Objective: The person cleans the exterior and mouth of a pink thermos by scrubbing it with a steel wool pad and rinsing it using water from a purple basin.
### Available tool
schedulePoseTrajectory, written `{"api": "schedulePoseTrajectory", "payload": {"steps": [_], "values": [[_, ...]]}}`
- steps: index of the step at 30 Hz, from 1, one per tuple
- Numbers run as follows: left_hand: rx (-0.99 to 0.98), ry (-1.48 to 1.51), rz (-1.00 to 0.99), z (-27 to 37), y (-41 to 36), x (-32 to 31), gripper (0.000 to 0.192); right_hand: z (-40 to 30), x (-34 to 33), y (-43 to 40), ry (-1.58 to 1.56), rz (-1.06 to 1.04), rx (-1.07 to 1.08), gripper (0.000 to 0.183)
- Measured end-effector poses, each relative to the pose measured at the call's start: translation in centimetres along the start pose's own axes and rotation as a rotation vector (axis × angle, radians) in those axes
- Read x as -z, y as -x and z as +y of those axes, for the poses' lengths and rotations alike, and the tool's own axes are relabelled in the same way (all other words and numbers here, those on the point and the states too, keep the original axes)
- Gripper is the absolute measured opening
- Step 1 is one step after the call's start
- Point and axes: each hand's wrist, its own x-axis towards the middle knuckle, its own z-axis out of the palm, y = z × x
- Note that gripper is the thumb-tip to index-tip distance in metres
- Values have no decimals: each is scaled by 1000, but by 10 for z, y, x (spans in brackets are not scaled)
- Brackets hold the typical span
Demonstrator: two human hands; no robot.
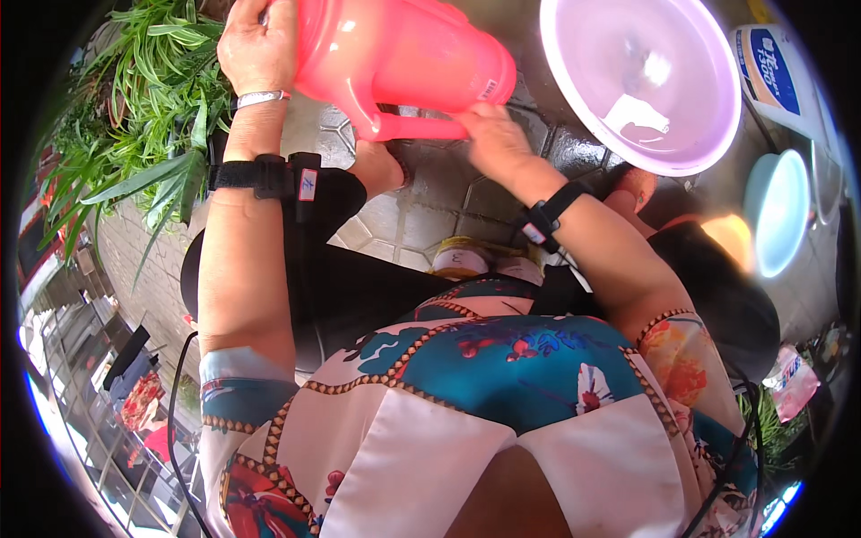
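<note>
A red, translucent plastic jug [417, 57] lies tilted on its side in the air, its handle turned towards me. My left hand [257, 50] is at its left end, by the upper edge of the view; its fingers are partly hidden. With my right hand [496, 138] I touch the jug where the lower end of the handle meets the base; the fingers are slightly blurred, and whether they close around the handle is not clear. Just right of the jug is a pale purple plastic basin [639, 81] with bright reflections inside.
Leafy green plants [155, 114] crowd the left side. Wet paving tiles [430, 195] lie below the jug. At the right are a white plastic container [780, 81] with a blue label, a light blue basin [779, 214] and an orange object [730, 239]. Two lidded containers [461, 259] stand between my legs.
</note>
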Motion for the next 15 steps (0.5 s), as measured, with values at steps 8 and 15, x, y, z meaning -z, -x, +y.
{"api": "schedulePoseTrajectory", "payload": {"steps": [8, 15], "values": [[-113, -29, 27, 0, 9, -4, 17, 29, 19, -11, 315, -243, -355, 43], [-128, -67, 10, 22, 4, -7, 22, 32, 0, -14, -124, 2, 90, 36]]}}
